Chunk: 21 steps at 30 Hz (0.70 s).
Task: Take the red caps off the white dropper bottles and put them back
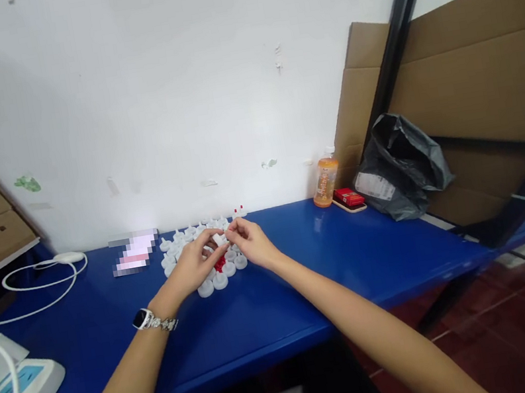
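My left hand (191,262), with a watch on its wrist, grips a white nozzle cap (220,238) between thumb and fingers. Close against that cap, my right hand (251,242) is pinched shut; whatever its fingertips hold is too small to make out. Around and beneath both hands stand many white nozzle caps (206,289) on the blue table (280,304). A small heap of red tips (220,264) lies among them, partly covered by my left hand. Behind my right hand, two caps wear red tips (241,208).
An orange drink bottle (325,180), a red box (348,197) and a grey plastic bag (399,167) stand at the right. A blurred-out flat object (137,251) lies left of the caps. A white device (20,391) and a white cable (49,304) occupy the left side.
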Tool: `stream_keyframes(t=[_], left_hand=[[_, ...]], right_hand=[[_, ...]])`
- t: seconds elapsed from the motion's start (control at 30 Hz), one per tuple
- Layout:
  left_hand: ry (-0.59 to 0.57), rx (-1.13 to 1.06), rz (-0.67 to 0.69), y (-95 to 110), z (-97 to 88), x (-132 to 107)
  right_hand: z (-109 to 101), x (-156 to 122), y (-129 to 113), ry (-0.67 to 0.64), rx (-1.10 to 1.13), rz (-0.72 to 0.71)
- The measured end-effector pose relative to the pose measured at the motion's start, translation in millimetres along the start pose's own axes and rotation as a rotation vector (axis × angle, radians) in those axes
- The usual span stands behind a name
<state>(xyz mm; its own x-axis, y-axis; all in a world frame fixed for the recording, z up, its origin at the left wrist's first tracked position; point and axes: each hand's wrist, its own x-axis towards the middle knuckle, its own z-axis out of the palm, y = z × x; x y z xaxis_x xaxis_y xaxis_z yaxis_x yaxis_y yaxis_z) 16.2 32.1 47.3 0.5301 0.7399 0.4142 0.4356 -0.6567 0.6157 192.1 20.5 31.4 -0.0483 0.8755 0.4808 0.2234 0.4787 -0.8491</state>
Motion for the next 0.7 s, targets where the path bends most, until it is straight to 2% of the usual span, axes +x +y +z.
stream_keyframes(t=[0.1, 0.2, 0.43, 0.53, 0.6, 0.63, 0.7], left_hand=[[0.015, 0.028, 0.045, 1, -4.2, -2], [0.024, 0.053, 0.054, 2, -7.4, -3], [0.063, 0.076, 0.125, 1, -11.1, -1], [0.123, 0.084, 0.092, -2, -22.6, -3], [0.263, 0.076, 0.015, -8, -34.9, -6], [0.325, 0.072, -0.011, -12, -40.8, -8], [0.341, 0.077, -0.021, -20, -49.0, -10]], right_hand=[[-4, -5, -2, -0.053, -0.158, -0.089], [-4, -7, -4, -0.056, -0.203, -0.150], [9, 2, -1, 0.017, -0.216, -0.116], [-5, 10, 11, 0.092, -0.182, -0.027], [-21, 15, 19, 0.225, -0.136, 0.069], [-28, 16, 22, 0.275, -0.133, 0.075], [-34, 17, 23, 0.259, -0.186, 0.013]])
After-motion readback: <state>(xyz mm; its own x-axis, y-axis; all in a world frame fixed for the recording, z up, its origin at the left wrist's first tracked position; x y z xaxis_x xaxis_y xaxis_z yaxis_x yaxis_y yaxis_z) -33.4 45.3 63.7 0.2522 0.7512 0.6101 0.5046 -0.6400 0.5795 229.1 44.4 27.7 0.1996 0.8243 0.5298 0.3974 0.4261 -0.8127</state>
